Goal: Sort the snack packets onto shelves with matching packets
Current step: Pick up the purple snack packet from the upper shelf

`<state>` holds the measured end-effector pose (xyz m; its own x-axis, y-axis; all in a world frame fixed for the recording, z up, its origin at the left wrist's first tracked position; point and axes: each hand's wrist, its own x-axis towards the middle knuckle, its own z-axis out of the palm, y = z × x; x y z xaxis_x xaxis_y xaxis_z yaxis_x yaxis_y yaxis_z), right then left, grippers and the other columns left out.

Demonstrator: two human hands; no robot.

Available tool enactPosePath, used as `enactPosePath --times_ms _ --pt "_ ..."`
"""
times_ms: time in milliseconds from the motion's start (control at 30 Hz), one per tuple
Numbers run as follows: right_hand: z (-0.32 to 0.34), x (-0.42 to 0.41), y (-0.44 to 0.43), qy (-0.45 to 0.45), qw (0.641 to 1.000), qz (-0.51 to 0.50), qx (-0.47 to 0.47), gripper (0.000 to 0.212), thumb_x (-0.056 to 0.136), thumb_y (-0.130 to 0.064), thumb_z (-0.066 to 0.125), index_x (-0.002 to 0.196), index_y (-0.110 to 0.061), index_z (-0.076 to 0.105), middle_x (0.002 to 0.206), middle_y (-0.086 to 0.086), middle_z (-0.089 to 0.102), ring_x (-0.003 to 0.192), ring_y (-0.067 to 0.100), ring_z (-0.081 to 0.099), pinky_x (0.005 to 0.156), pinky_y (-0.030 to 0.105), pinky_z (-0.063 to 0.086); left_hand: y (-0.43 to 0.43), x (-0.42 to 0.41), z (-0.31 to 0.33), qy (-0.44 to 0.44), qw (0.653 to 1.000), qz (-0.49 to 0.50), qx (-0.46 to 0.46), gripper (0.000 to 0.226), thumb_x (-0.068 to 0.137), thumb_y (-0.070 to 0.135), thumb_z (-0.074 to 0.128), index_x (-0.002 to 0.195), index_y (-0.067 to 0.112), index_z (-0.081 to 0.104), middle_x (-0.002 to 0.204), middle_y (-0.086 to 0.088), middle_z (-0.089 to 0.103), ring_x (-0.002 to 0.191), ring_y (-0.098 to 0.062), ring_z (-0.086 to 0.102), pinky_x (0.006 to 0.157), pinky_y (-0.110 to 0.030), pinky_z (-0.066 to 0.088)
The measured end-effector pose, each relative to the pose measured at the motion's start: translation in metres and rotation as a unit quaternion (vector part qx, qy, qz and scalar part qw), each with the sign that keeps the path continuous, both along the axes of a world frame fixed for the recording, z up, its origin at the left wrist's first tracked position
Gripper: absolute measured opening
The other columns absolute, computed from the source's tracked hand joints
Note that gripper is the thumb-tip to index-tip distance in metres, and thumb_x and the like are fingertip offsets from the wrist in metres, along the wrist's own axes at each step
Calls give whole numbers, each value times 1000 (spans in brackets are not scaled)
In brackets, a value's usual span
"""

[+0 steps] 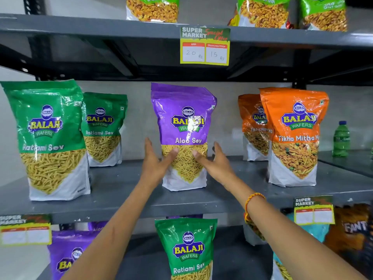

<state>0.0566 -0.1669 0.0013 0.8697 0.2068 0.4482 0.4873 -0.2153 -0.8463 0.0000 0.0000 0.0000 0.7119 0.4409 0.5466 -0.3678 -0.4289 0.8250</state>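
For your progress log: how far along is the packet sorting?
Done: two green packets and two orange packets paired on the middle shelf. In hand: both hands at the lone purple packet. Left: a green packet sits below beside purple ones.

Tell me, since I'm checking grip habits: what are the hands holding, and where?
Both hands, left hand and right hand, flank the purple Aloo Sev packet on its lower sides, thumbs on its front; whether they actually grip cannot be told.

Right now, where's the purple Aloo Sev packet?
Head view: the Aloo Sev packet stands upright mid-shelf between both hands, Ratlami Sev packets to its left, Tikha Mitha packets to its right.
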Motion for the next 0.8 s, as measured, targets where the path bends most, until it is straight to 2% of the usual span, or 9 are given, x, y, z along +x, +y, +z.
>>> enactPosePath --times_ms 33,100,167,267,433,500,567,667,800 --pt "0 1 1 14 999 30 28 85 72 -46 68 138 -13 27 145 9 41 130 24 44 108 40 36 0 -2 -2 -2 998 -48 -27 74 78 27 68 136 8 28 135 -5 45 124 -16 44 95 -14 34" --pt "-3 5 4 8 996 69 50 54 74 -34 70 120 -13 51 127 11 60 109 19 59 96 36 48 4 2 -7 2 994 -109 -17 34 77 11 68 108 11 53 103 1 64 91 -2 64 73 -6 47" --pt "-5 7 5 -2 993 73 89 34 76 -20 69 108 -11 60 116 14 66 97 17 62 83 25 52 7 6 -13 -8 994 -109 -10 21 76 8 68 91 19 59 89 7 66 71 10 64 65 -7 49" --pt "-3 0 2 -8 989 42 144 28 75 -13 71 101 -6 64 111 17 68 94 18 63 83 27 52 7 1 -12 -24 992 -123 -26 24 73 12 73 93 20 62 92 6 68 75 7 65 72 -14 51" --pt "5 -32 -7 -28 986 61 150 27 67 -15 77 91 -12 67 98 7 71 90 15 66 77 22 53 -1 -37 -15 -46 990 -127 -36 25 78 7 65 101 16 60 95 6 67 77 8 66 69 -9 52" --pt "6 -50 -8 -29 983 86 160 24 63 -16 80 84 -19 68 98 7 72 94 19 67 83 32 55 -1 -61 -15 -59 990 -125 -40 24 79 8 64 99 19 60 97 6 68 80 6 66 75 -12 54" --pt "6 -70 -8 -32 980 108 166 26 61 -19 81 83 -22 68 95 5 73 94 19 68 85 37 55 1 -87 -17 -69 990 -119 -34 23 77 12 66 98 21 61 97 6 70 84 3 66 73 -12 53" --pt "-1 -99 -5 -39 976 133 169 31 60 -19 82 88 -18 70 88 -2 75 88 12 68 81 29 56 2 -128 -22 -72 992 -99 -38 32 71 20 73 101 19 63 89 11 75 88 -2 67 73 -12 52" --pt "-29 -133 -5 -25 965 192 179 26 59 -13 81 79 -25 69 66 -19 73 72 -1 68 66 13 54 -3 -175 -48 -57 995 -65 -53 31 70 20 73 99 19 64 88 15 76 88 -3 68 71 -12 52"
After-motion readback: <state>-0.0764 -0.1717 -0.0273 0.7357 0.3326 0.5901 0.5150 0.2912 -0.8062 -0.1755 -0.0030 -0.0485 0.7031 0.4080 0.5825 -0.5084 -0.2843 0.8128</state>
